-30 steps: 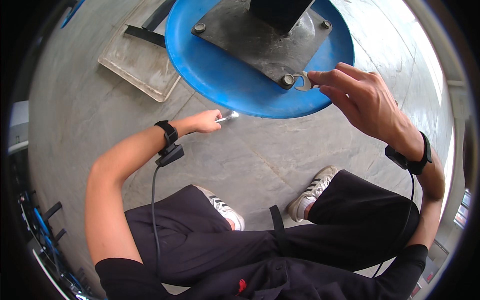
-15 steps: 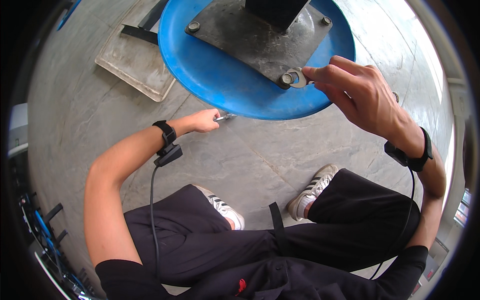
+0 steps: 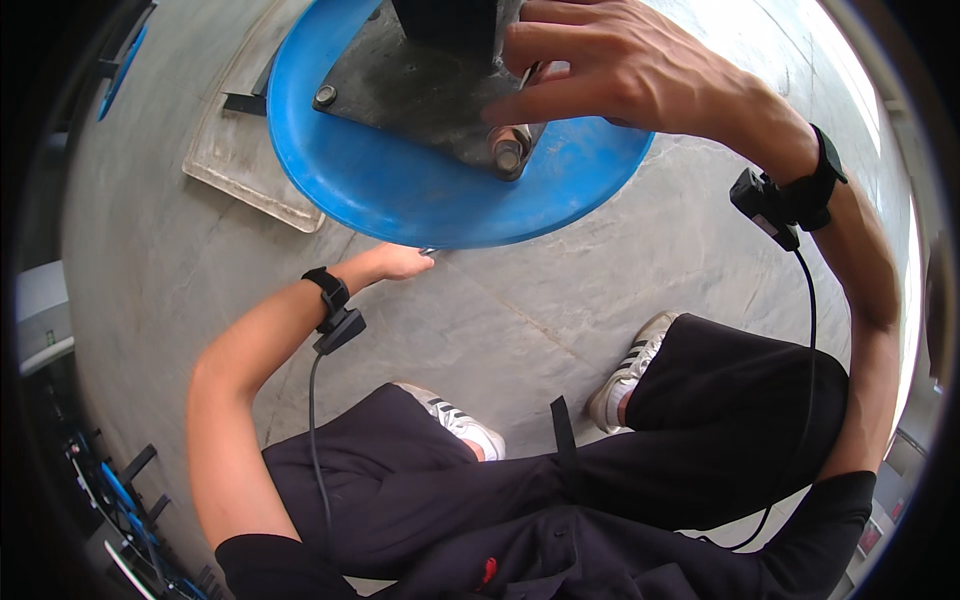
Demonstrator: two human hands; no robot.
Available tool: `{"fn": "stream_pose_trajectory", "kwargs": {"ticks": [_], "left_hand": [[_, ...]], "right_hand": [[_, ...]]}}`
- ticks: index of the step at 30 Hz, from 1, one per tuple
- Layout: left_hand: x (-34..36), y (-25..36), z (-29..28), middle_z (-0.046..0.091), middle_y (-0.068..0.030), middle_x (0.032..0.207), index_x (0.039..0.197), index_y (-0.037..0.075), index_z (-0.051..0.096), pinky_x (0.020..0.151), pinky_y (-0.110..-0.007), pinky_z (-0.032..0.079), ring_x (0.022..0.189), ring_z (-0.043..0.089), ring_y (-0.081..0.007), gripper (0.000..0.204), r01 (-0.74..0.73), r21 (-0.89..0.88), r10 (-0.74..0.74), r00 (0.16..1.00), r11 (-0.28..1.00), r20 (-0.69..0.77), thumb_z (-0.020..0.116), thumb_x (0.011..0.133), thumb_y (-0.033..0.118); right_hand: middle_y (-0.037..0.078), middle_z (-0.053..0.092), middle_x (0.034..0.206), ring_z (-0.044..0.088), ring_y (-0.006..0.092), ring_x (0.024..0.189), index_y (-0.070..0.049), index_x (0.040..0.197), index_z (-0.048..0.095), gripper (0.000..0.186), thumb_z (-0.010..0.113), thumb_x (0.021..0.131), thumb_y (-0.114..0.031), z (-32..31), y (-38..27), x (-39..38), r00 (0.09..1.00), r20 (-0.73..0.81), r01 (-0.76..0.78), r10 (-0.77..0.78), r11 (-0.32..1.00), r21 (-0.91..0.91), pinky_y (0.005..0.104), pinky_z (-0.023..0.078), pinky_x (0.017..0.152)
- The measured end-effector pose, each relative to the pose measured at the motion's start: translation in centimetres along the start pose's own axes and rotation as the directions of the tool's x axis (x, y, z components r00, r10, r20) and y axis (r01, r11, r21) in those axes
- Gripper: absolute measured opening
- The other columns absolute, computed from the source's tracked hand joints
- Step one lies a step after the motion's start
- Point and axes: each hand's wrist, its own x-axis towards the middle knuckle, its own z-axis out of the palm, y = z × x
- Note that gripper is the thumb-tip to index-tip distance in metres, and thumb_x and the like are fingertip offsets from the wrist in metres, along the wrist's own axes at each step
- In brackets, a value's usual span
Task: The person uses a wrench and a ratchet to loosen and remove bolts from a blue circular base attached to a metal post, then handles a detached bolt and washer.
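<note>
A dark metal plate (image 3: 400, 118) with a black post (image 3: 447, 22) lies on a round blue disc (image 3: 400, 205). At the plate's near right corner sits a hex bolt (image 3: 508, 155). My right hand (image 3: 625, 70) reaches over that corner with bent fingers, one fingertip just above the bolt. A small part of a metal wrench (image 3: 530, 73) shows between its fingers; most of it is hidden. Lower left, my left hand (image 3: 402, 262) is closed round a second wrench (image 3: 428, 251), whose far end is hidden beneath the disc's near rim.
Another bolt (image 3: 325, 95) is at the plate's left corner. A worn pale tray (image 3: 250, 180) with a dark metal bar (image 3: 245, 104) lies left of the disc on the grey floor (image 3: 480, 300). Cables run from the black wrist units along my arms.
My right hand has moved up and left over the plate, and its wrench is off the bolt head. The disc appears further left and higher. My left hand stays low by the rim.
</note>
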Motion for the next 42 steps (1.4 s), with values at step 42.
{"fn": "stream_pose_trajectory", "kwargs": {"ticks": [42], "left_hand": [[-1.7,3.4,-2.3,0.064,-0.0222,0.105,0.115,0.001,0.060,0.086,-0.040,0.046,0.101,0.060,-0.0328,0.040,0.066,0.037,-0.070,0.992,0.997,0.108,0.056,0.081,0.023]], "right_hand": [[0.003,0.055,0.090,0.057,0.0179,0.083,-0.015,0.115,0.064,0.034,0.065,0.082,-0.008,-0.3,-0.5,0.5,0.990,0.104,-0.105,0.094,0.988,0.110,0.0324,0.044,0.073]]}}
